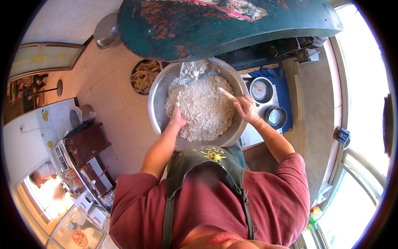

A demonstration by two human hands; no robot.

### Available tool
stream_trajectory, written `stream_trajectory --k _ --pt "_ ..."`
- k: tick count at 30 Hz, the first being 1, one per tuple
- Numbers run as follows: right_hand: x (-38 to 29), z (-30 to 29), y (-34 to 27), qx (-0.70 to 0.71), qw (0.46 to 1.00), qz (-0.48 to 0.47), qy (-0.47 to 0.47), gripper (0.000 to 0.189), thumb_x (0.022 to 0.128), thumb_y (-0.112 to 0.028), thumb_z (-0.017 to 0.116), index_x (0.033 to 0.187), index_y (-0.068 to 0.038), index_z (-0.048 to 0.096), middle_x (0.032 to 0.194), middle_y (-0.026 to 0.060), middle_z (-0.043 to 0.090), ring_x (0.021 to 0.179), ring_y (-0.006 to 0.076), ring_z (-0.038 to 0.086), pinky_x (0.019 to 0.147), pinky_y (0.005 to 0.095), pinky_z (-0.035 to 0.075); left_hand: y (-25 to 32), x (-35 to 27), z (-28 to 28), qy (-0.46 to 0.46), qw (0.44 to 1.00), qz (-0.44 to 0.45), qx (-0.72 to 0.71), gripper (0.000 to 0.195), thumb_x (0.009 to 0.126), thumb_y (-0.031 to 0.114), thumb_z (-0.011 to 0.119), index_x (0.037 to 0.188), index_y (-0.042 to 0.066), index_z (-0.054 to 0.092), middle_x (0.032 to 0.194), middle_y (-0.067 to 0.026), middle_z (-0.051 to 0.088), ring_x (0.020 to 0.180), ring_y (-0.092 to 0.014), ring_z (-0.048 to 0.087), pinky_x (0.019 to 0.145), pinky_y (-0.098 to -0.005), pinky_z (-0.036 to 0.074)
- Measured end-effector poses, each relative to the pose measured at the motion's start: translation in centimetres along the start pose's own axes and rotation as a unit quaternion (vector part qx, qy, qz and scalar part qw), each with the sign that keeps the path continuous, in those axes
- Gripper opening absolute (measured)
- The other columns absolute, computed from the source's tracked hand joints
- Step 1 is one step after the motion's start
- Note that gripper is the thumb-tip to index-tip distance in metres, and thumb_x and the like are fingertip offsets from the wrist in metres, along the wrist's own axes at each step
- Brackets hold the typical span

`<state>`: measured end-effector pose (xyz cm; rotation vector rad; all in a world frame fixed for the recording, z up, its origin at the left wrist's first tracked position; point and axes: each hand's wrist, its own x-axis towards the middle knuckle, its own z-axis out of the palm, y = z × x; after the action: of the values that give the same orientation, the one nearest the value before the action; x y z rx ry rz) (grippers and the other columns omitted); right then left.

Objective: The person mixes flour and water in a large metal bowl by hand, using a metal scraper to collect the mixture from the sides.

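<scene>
A large metal bowl [157, 93] below the green machine head holds crumbly, floury dough [205, 109]. My left hand [178, 119] is at the dough's left side, thumb up with a white tip; its other fingers are largely hidden. At the right rim, my right hand [247, 109] has its fingers curled around what looks like a tapered wooden stick [229, 94], whose white-coated tip points over the dough. A clear, flour-dusted plastic piece [199, 72] sits at the bowl's far side, partly under the machine head.
The worn green machine head [199, 34] overhangs the bowl's far edge. Left of the bowl stands a container of flat, pale strips [145, 76]. Two round metal tins [261, 90] [276, 117] stand at the right near a blue cloth [284, 93]. A dark cabinet [85, 143] is at the left.
</scene>
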<state>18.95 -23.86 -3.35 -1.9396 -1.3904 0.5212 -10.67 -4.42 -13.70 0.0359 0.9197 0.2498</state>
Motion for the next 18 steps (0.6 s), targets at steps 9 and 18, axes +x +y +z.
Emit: stream_trajectory --k 9,18 --pt "-1.0 0.7 -0.6 -0.036 0.999 0.027 0.016 0.025 0.091 -0.028 0.064 0.103 -0.006 0.068 0.086 0.0126 0.063 0.084 0.0328 0.061 0.082 0.0444 0.042 5.7 -2.9 8.3 0.038 0.742 0.196 0.641 0.065 0.09 0.035 0.07 0.141 0.0 0.048 0.133 -0.0205 0.059 0.121 -0.032 0.058 0.103 -0.046 0.045" --pt "-1.0 1.2 -2.3 -0.086 0.995 -0.017 0.043 0.023 0.088 -0.027 0.067 0.097 -0.006 0.068 0.088 0.0091 0.068 0.088 0.0277 0.062 0.08 0.0422 0.044 11.4 6.1 7.9 0.1 0.643 0.116 0.75 0.062 0.093 0.046 0.06 0.14 0.007 0.048 0.133 -0.0152 0.061 0.123 -0.029 0.059 0.099 -0.0388 0.046"
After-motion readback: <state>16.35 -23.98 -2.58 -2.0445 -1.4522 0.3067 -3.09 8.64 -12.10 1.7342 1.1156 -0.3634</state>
